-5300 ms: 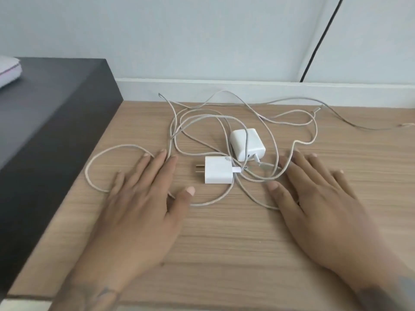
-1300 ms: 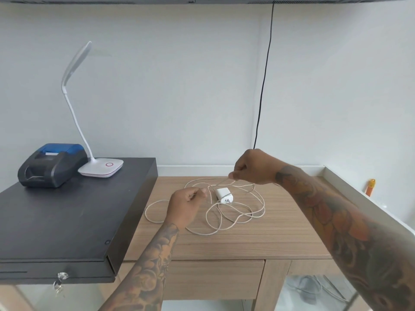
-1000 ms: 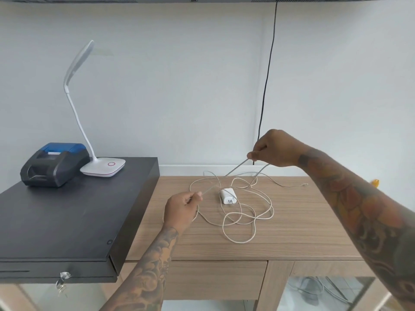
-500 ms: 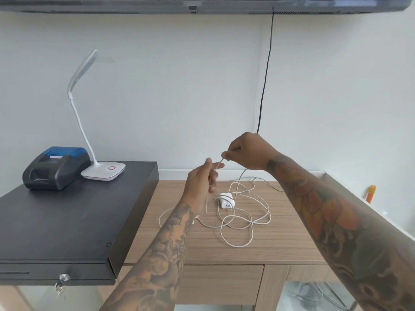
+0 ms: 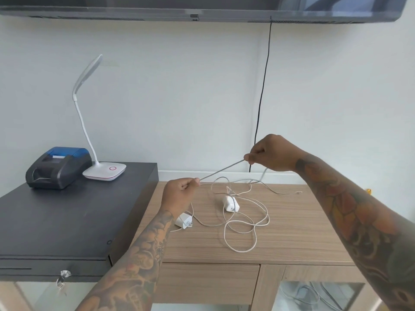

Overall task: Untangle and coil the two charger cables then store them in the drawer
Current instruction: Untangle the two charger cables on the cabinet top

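L hand: left hand (image 5: 179, 194) is raised over the light wood-grain desk top (image 5: 292, 232), thumb & forefinger pinched on a thin white charger cable (image 5: 221, 170); other fingers curled in.
R hand: right hand (image 5: 271, 153) is higher and further back, near the wall, fingertips pinched on the same cable – the rest of the fingers folded.
Cable span: pulled taut in a straight slant betw. the two hands, low at the L, high at the R; a slack length drops from the R hand to the desk.
Tangle: loose loops of white cable (image 5: 244, 227) lie on the desk, crossing each other, not coiled.
Plugs: small white square charger plug (image 5: 230, 203) sits mid-desk among the loops; second white charger plug (image 5: 184, 221) lies just beside the L wrist.
Free end: one cable tip (image 5: 298, 192) lies out toward the desk's right rear.
Drawer: wood-front desk drawer (image 5: 208, 281) under the top – closed.
Left side: black flat cash-drawer box (image 5: 67, 221) w/ key in front lock; on it a dark grey & blue receipt printer (image 5: 58, 167) and a white gooseneck desk lamp (image 5: 104, 170).
Wall: black cord (image 5: 262, 90) hangs down from a dark wall-mounted screen edge (image 5: 202, 10).
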